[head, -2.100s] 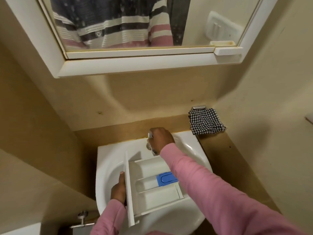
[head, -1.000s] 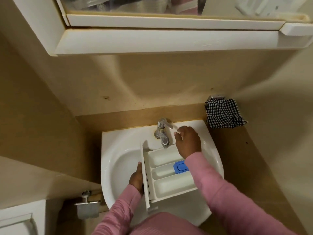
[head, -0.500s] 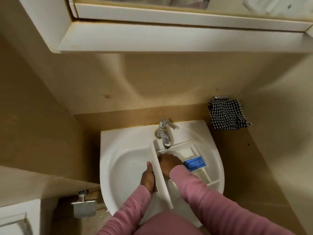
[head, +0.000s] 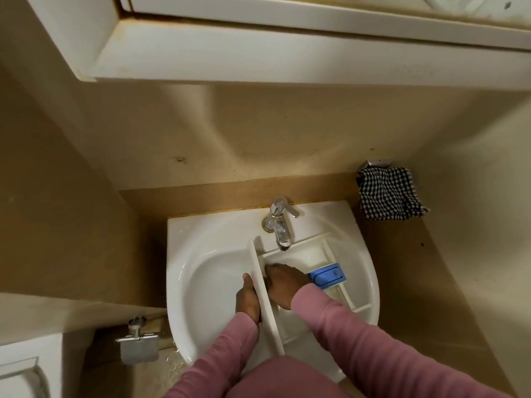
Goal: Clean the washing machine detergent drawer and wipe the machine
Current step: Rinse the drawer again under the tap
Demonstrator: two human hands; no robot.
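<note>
Left hand (head: 247,301) grip wraps detergent drawer (head: 298,255) front over sink (head: 207,271); right hand (head: 284,285) inside compartment, grip unclear.

We see a white sink (head: 184,239) set against beige walls. A chrome tap (head: 280,222) stands at the middle of its back edge, with the spout pointing into the bowl. Past the sink's back right corner, a black-and-white checked cloth (head: 388,196) hangs from a metal hook (head: 376,162) on the wall. Above us runs the underside of a white mirror cabinet (head: 258,50). Low on the left, a metal paper holder (head: 139,344) sits near a white fixture (head: 26,366).
</note>
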